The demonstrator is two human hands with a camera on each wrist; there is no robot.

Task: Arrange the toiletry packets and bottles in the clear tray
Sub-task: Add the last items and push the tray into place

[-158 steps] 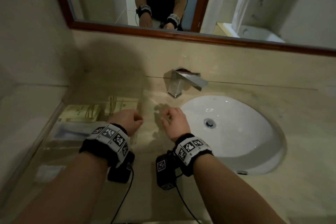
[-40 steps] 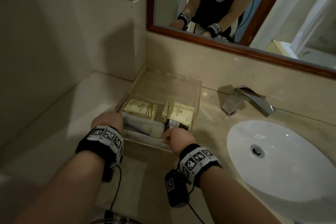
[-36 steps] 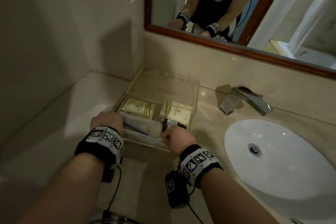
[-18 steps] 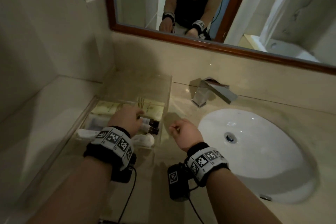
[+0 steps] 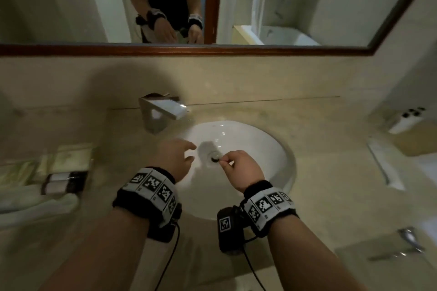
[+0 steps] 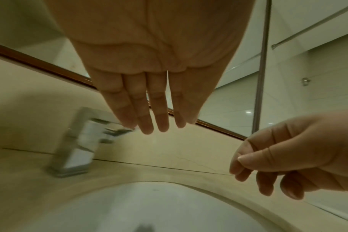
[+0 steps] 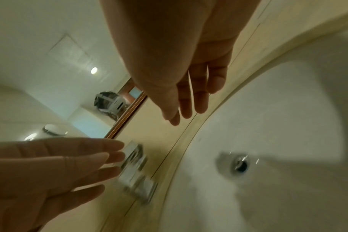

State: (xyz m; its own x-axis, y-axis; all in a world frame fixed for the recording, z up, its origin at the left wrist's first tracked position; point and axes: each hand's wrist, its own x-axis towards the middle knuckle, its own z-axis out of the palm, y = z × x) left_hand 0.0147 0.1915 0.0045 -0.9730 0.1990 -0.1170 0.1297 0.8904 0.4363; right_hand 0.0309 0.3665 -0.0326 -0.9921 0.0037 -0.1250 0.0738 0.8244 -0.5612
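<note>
**Both grips empty over the basin**

Neither grip holds anything: left hand [image 5: 173, 160] has straight fingers, right hand [image 5: 241, 168] hangs loosely curled, both above the white oval sink [image 5: 264, 149]. Clear plastic tray [image 5: 35, 205] sits far left on the beige stone desk [image 5: 331, 196], holding pale yellow packets [image 5: 71, 156] and small dark-capped bottles [image 5: 62, 182] lying flat. Chrome faucet [image 5: 160, 111] stands behind the basin.

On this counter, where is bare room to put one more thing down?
Bare counter lies right of the sink, up to the white phone, and between faucet and clear tray. The tray is crowded with packets and bottles.
</note>
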